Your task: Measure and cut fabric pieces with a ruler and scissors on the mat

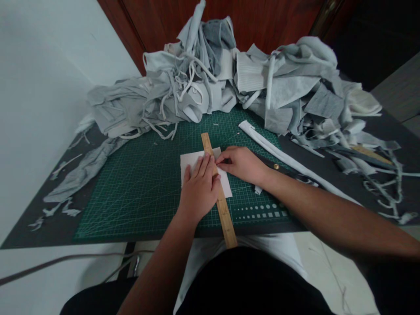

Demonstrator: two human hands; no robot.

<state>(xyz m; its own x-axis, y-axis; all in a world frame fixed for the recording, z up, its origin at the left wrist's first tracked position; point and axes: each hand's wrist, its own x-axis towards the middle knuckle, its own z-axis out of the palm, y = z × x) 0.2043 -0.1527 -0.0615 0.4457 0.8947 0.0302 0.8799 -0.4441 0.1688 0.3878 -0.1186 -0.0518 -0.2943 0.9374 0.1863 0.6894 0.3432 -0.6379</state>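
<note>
A pale rectangular piece of cloth (pixel 226 184) lies on the green cutting mat (pixel 138 183). Across it runs a wooden ruler (pixel 223 210), its near end jutting past the table's front edge. My left hand (pixel 201 188) rests flat on the cloth and ruler, fingers stretched out. Just right of the ruler, my right hand (pixel 241 164) has thumb and forefinger pinched together at the ruler's edge, over the cloth. Whatever sits in that pinch is too small to make out. Dark scissors with a brass-coloured pivot (pixel 276 166) lie beside my right forearm, which partly covers them.
Heaps of grey and white fabric scraps (pixel 288 87) line the back and right of the table. A long white fabric strip (pixel 272 151) slants behind my right arm. At the left lies a crumpled grey cloth (pixel 82 170) with small scraps near it.
</note>
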